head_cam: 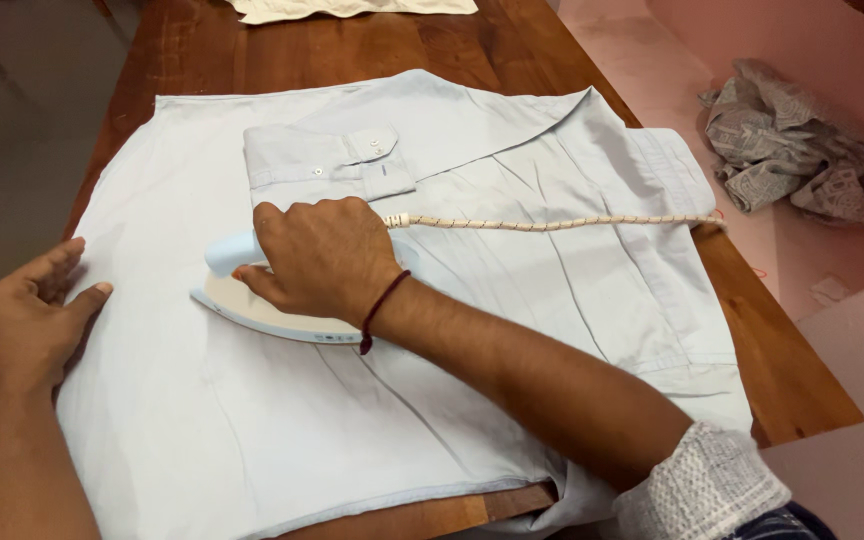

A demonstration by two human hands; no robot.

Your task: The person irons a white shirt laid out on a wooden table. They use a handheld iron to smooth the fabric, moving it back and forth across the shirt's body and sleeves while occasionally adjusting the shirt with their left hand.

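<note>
Head view: one camera, looking down at a wooden table (pixel 782 370)
Right hand (pixel 322 255): clenched round the handle of a pale blue iron (pixel 252 305), centre-left of frame
Iron: sole flat on a light blue shirt (pixel 252 430); braided cord (pixel 552 223) ran off to the right edge
Left hand (pixel 32 315): released, fingers spread, palm flat on the shirt's left edge
Sleeve cuff (pixel 327 165): folded over, just above the iron
Progress (judged): lower left looked smooth; creases remained right of centre, so ironing seemed partly done
Elsewhere: crumpled newspaper (pixel 792 140) upper right; cream cloth (pixel 352 8) at top edge

Matt cloth shirt (pixel 252 420); glossy wooden table (pixel 792 380); smooth plastic iron (pixel 252 310).
</note>
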